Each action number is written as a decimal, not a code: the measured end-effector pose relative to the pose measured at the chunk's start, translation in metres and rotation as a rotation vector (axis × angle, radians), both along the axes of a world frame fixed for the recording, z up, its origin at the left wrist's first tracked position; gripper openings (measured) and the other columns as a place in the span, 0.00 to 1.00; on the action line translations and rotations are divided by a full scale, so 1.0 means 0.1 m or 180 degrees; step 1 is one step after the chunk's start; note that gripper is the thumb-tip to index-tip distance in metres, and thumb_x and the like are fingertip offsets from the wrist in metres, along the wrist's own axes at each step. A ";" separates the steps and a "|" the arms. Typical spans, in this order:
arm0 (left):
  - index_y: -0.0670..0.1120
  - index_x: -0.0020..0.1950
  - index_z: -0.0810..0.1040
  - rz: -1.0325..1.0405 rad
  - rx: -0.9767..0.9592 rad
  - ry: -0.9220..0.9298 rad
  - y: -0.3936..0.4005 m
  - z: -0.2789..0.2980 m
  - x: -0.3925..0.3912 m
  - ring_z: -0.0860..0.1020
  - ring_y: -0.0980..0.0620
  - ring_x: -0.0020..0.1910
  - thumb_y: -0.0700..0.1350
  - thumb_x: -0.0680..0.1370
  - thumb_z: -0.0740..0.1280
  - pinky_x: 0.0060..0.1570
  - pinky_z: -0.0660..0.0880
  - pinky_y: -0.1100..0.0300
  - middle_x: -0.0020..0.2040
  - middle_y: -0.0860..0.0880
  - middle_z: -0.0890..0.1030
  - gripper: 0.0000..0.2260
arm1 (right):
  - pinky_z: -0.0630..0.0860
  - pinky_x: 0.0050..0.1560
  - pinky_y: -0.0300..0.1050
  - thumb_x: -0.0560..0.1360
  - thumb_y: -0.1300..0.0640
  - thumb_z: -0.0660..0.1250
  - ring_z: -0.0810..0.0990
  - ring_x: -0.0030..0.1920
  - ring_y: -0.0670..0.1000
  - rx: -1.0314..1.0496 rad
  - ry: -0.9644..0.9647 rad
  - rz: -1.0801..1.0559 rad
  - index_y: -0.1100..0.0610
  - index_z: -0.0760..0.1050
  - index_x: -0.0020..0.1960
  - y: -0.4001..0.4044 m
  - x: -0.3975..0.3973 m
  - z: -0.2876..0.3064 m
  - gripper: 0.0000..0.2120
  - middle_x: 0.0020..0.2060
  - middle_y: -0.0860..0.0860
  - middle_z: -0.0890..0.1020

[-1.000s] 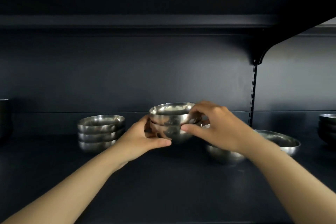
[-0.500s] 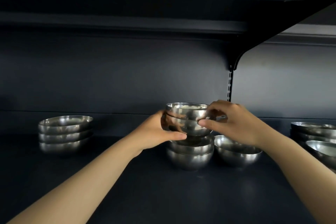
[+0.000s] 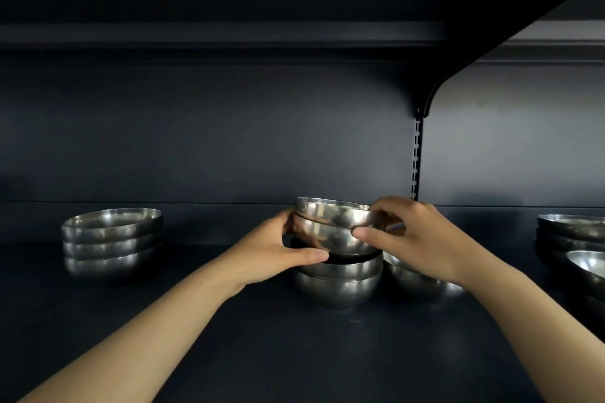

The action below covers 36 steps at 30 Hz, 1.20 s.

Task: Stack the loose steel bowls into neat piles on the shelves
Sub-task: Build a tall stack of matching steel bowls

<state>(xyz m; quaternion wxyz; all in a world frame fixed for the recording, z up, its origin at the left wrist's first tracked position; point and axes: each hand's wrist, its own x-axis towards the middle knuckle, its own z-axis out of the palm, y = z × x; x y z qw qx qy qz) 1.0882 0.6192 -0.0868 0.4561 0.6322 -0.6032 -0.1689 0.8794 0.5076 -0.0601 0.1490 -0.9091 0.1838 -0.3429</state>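
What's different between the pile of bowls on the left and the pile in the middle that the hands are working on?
The left pile stands alone, untouched; the middle pile has the left hand and right hand holding two nested bowls just above it. The left pile's bowls look wider and shallower; the middle pile's look deeper and rounder. The left pile shows three bowls, the middle pile two resting. Both are shiny steel on the same dark shelf.

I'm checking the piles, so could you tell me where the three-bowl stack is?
The three-bowl stack stands on the shelf at the left of the head view, apart from the left hand.
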 end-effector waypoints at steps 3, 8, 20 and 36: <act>0.63 0.54 0.75 -0.0097 0.0084 0.0037 0.01 -0.01 0.03 0.76 0.68 0.55 0.55 0.64 0.76 0.61 0.68 0.62 0.52 0.64 0.81 0.20 | 0.78 0.51 0.51 0.62 0.27 0.61 0.80 0.44 0.45 0.0000 0.0036 0.0013 0.46 0.76 0.43 -0.02 0.00 -0.04 0.25 0.41 0.44 0.81; 0.66 0.50 0.77 -0.0194 0.0135 0.0117 -0.01 -0.05 0.06 0.78 0.65 0.54 0.59 0.60 0.75 0.62 0.70 0.60 0.50 0.61 0.83 0.19 | 0.78 0.49 0.49 0.61 0.26 0.59 0.79 0.43 0.44 -0.0192 0.0169 -0.0003 0.46 0.75 0.45 -0.01 0.01 -0.05 0.27 0.41 0.43 0.80; 0.59 0.59 0.72 -0.0341 0.0180 0.0227 0.01 -0.11 0.05 0.77 0.66 0.56 0.49 0.73 0.71 0.58 0.71 0.66 0.52 0.62 0.81 0.17 | 0.78 0.48 0.49 0.64 0.29 0.58 0.79 0.42 0.45 -0.0350 0.0017 -0.0038 0.47 0.76 0.44 0.06 0.01 -0.11 0.24 0.41 0.43 0.78; 0.61 0.61 0.70 -0.0611 0.0214 0.0354 -0.01 -0.16 0.08 0.76 0.63 0.59 0.55 0.69 0.71 0.66 0.68 0.57 0.53 0.62 0.81 0.22 | 0.77 0.47 0.48 0.64 0.30 0.59 0.78 0.43 0.44 -0.0497 -0.0040 -0.0136 0.50 0.76 0.45 0.08 0.04 -0.11 0.25 0.42 0.44 0.78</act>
